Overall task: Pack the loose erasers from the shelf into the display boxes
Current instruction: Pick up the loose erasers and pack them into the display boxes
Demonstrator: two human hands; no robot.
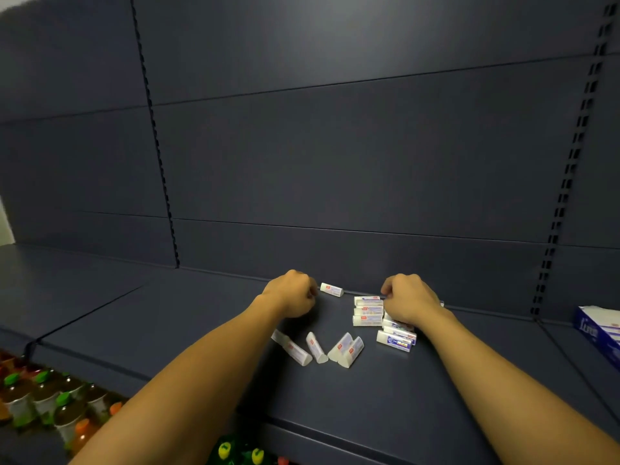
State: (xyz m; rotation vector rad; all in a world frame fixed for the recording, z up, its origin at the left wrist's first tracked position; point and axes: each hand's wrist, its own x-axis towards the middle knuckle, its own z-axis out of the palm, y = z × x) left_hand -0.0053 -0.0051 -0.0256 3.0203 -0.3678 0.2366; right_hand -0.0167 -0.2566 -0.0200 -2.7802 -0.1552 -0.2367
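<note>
Loose white erasers lie on the dark shelf [201, 330]. One eraser [331, 289] sits alone by the back panel. A short row of red-labelled erasers [368, 311] lies at centre, with blue-labelled erasers [397, 342] beside it and several long ones [317, 348] fanned out in front. My left hand [292, 293] is curled into a fist left of the lone eraser, and its palm is hidden. My right hand [410, 301] is curled over the blue-labelled pile, fingertips pinching the end of the row's top eraser. A blue and white display box [595, 330] stands at the far right.
The shelf's back panel [335, 162] rises right behind both hands. Slotted uprights [550, 250] run up the panel. On the lower shelf at bottom left stand bottled drinks [40, 397] with green and orange caps. The shelf's front edge [335, 434] crosses under my forearms.
</note>
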